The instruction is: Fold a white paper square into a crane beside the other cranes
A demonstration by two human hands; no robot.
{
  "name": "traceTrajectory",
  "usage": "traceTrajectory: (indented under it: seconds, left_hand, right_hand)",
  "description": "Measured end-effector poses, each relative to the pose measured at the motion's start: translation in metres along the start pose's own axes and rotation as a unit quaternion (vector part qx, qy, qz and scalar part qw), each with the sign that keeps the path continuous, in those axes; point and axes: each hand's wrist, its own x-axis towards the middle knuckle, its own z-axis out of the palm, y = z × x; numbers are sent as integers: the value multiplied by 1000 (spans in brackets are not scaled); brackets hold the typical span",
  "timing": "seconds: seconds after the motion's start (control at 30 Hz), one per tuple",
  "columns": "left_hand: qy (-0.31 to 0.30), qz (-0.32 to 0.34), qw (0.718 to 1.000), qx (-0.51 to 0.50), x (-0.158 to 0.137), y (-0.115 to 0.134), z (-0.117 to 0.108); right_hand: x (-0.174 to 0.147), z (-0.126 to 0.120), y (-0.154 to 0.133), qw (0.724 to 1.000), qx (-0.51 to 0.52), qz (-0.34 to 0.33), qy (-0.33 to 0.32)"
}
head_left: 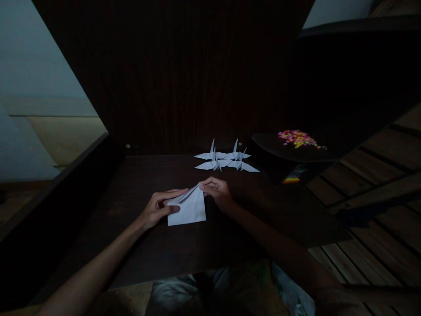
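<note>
A folded sheet of white paper [190, 211] is held between my two hands above the dark tabletop. My left hand [159, 206] grips its left side, thumb on the front and fingers behind. At the upper right corner, my right hand [219, 191] pinches the paper between thumb and fingers. The top layers stand slightly apart, with a fold running down from that corner toward the left thumb. Beyond my hands, several white origami cranes [215, 165] stand close together in two rows, their pointed wings spread sideways.
A dark back panel [197, 79] rises behind the cranes. On a rounded shelf [266, 145] at the right lies a heap of small colourful pieces [297, 138]. A raised dark side board [66, 180] borders the left. Wooden slats [378, 245] show at the right.
</note>
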Motion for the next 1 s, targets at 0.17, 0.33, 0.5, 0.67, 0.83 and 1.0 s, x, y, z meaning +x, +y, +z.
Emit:
traceTrajectory:
  seconds: [0.17, 0.33, 0.5, 0.67, 0.83, 1.0]
  left_hand:
    - [2, -52, 994, -93, 1, 0, 4]
    - [48, -90, 994, 36, 2, -1, 16]
    - [16, -7, 985, 173, 3, 0, 19]
    - [-3, 9, 981, 196, 3, -2, 17]
    - [3, 18, 983, 180, 3, -5, 17]
    - [-1, 10, 986, 167, 3, -4, 17]
  right_hand:
    - [-4, 4, -1, 998, -58, -29, -22]
    - [-12, 11, 2, 995, -82, -38, -44]
    - [-13, 13, 0, 996, -79, -23, -34]
    - [-9, 11, 0, 998, -28, 41, -38]
    - [-9, 11, 0, 996, 10, 77, -42]
    - [-10, 12, -1, 994, 26, 97, -35]
